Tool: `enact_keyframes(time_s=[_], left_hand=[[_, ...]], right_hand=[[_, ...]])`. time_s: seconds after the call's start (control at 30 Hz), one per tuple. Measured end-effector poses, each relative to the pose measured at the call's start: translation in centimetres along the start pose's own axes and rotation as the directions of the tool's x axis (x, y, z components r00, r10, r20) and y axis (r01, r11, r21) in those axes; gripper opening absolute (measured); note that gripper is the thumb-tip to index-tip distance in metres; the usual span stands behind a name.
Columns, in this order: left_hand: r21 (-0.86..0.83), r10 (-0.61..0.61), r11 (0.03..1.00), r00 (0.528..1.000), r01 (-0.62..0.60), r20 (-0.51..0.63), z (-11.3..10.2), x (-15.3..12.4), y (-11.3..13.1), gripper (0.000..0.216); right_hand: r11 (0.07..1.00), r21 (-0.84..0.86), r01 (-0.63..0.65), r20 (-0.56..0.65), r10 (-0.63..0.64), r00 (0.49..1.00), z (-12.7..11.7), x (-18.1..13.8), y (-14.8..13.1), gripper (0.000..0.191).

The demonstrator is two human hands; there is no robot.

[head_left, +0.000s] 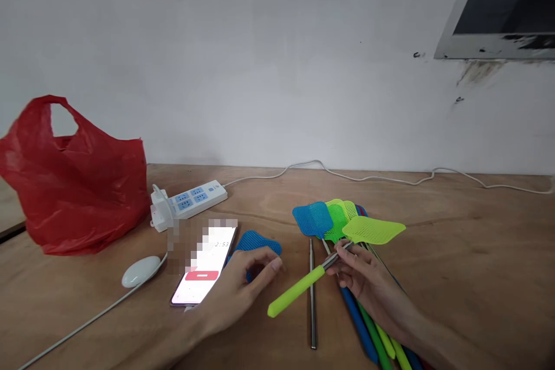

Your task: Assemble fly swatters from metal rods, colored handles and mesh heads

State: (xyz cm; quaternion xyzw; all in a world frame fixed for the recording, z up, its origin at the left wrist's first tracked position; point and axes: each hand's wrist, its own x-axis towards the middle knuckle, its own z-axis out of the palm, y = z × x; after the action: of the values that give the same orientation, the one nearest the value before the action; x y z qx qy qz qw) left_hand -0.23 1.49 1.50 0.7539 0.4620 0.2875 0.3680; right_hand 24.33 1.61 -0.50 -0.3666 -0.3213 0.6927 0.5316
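My right hand [366, 280] pinches the metal rod of a yellow-green fly swatter [373, 230], just below its mesh head; its green handle [297, 291] points down-left over the table. My left hand [240, 286] rests with fingers curled over a loose blue swatter head [256, 240]; what it grips is hidden. Between the hands lies a bare metal telescopic rod [311, 295]. Behind the right hand is a pile of several blue and green swatters [327, 218], their handles running under my right wrist.
A phone [207, 269] with a lit timer screen lies left of my left hand. A white charger puck [141, 270], a power strip [188, 201] with its cable, and a red plastic bag [76, 179] sit on the wooden table [477, 254] against a white wall.
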Motion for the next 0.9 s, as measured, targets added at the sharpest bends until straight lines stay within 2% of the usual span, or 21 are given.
enact_keyframes(time_s=[0.1, 0.2, 0.27, 0.4, 0.53, 0.63, 0.9], left_hand=[[-0.105, 0.011, 0.994, 0.986, 0.007, 0.167, 0.3, -0.2, 0.4, 0.048], [-0.246, -0.035, 0.962, 0.943, 0.122, 0.331, 0.6, -0.3, 0.2, 0.045], [-0.283, -0.075, 0.940, 0.924, 0.191, 0.376, 0.7, -0.4, 0.0, 0.042], [-0.263, -0.120, 0.937, 0.921, 0.228, 0.370, 1.0, -0.5, -0.4, 0.041], [-0.258, -0.122, 0.939, 0.920, 0.229, 0.373, 1.2, -0.7, -0.4, 0.044], [-0.228, -0.096, 0.956, 0.931, 0.184, 0.351, 1.4, -0.8, -0.5, 0.044], [-0.212, -0.034, 0.971, 0.939, 0.112, 0.341, 2.3, -0.7, -0.3, 0.039]], right_hand=[[0.999, -0.043, 0.019, 0.011, -0.019, 1.000, 0.2, -0.1, 0.2, 0.035], [0.999, -0.046, 0.012, 0.057, -0.009, 0.998, 0.5, -0.4, 0.1, 0.037], [0.999, -0.036, -0.026, 0.078, 0.029, 0.997, 0.7, -0.6, 0.1, 0.039], [0.995, -0.094, -0.029, 0.058, 0.034, 0.998, 0.7, -0.6, 0.1, 0.042], [0.980, -0.169, 0.104, 0.021, -0.102, 0.995, 0.2, -0.2, 0.5, 0.036], [0.957, -0.242, 0.162, 0.030, -0.160, 0.987, -0.4, 0.1, 1.0, 0.031], [0.881, -0.430, 0.197, 0.073, -0.183, 0.980, -0.6, -0.2, 1.1, 0.028]])
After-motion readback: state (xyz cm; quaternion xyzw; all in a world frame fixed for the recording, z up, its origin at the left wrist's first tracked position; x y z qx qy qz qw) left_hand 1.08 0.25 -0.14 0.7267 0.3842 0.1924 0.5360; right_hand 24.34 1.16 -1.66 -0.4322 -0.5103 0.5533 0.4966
